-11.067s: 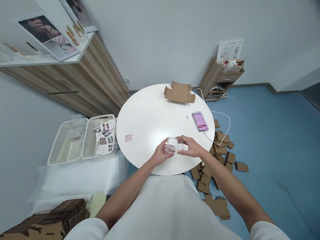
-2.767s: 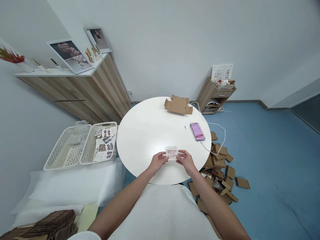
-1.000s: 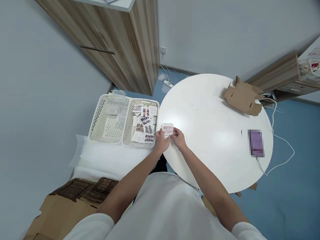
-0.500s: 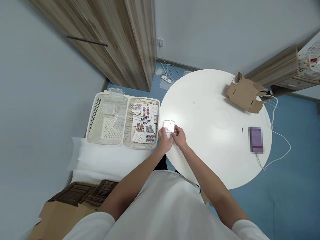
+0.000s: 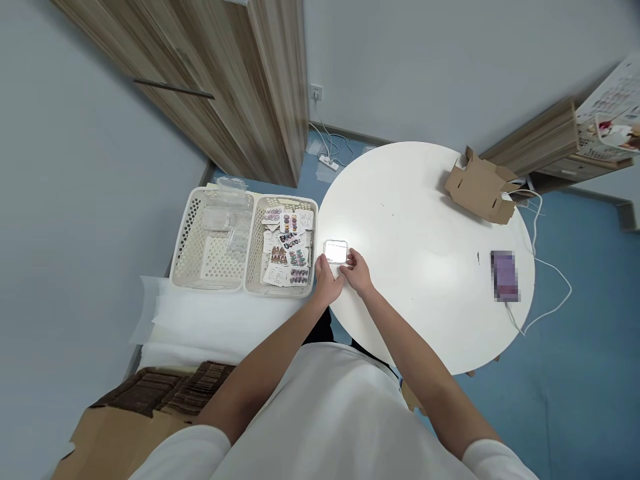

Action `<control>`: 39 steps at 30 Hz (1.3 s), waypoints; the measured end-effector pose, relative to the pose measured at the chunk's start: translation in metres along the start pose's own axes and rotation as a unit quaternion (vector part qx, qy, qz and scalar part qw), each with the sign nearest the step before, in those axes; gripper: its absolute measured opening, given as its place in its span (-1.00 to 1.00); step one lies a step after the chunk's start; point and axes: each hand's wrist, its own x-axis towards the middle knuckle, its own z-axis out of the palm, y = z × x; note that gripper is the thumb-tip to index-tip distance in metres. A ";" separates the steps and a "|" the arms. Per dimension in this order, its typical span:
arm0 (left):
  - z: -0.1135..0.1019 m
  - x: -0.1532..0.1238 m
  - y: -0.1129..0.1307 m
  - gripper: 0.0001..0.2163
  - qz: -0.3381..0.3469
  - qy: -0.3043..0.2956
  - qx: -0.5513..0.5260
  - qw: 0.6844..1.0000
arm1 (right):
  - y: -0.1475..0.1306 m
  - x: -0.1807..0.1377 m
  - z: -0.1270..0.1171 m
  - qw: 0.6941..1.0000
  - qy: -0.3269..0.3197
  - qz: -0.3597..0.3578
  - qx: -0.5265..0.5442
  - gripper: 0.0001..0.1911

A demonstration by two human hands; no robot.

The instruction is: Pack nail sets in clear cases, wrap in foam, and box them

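A small clear plastic case (image 5: 336,251) with a bright, reflecting face is at the left edge of the round white table (image 5: 430,320). My left hand (image 5: 327,283) is closed on its lower left corner, thumb up along the side. At its right edge, the bent fingers of my right hand (image 5: 358,273) grip it. Glare hides what the case contains. Just left of my left hand stands a white basket (image 5: 254,267) of cards bearing colourful press-on nails (image 5: 290,223).
Another white basket (image 5: 183,257) holds clear plastic cases (image 5: 217,218). On the table are an unfolded cardboard box (image 5: 480,187) and a blurred purple device (image 5: 506,275) with a white cable (image 5: 555,270). Flattened cardboard (image 5: 130,433) lies at the lower left.
Pinkish pieces seen in the lower left of the case earlier no longer show; its face now looks plain white. My hands have barely moved, and the whole view has shifted slightly.
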 end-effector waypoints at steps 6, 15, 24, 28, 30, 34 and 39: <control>0.000 -0.007 0.004 -0.25 0.000 -0.015 0.008 1.000 | 0.002 -0.008 -0.006 0.998 -0.022 0.002 0.058 -0.27; 0.008 -0.039 0.001 -0.27 0.019 0.010 -0.010 1.000 | 0.016 -0.039 -0.040 0.998 -0.054 0.001 0.037 -0.31; 0.007 -0.095 -0.019 -0.55 0.033 0.050 -0.129 0.990 | 0.018 -0.076 -0.082 0.993 -0.107 -0.025 0.032 -0.53; 0.001 -0.126 -0.035 -0.61 0.008 0.094 -0.118 0.988 | 0.026 -0.089 -0.087 0.982 -0.182 -0.025 0.054 -0.61; -0.003 -0.141 -0.041 -0.62 -0.007 0.118 -0.110 0.987 | 0.027 -0.094 -0.087 0.975 -0.212 -0.023 0.068 -0.61; -0.013 -0.166 -0.050 -0.60 -0.025 0.158 -0.127 0.979 | 0.019 -0.099 -0.077 0.967 -0.245 -0.037 0.065 -0.60; -0.031 -0.183 -0.063 -0.61 -0.035 0.211 -0.148 0.966 | 0.003 -0.102 -0.039 0.957 -0.281 -0.066 0.028 -0.62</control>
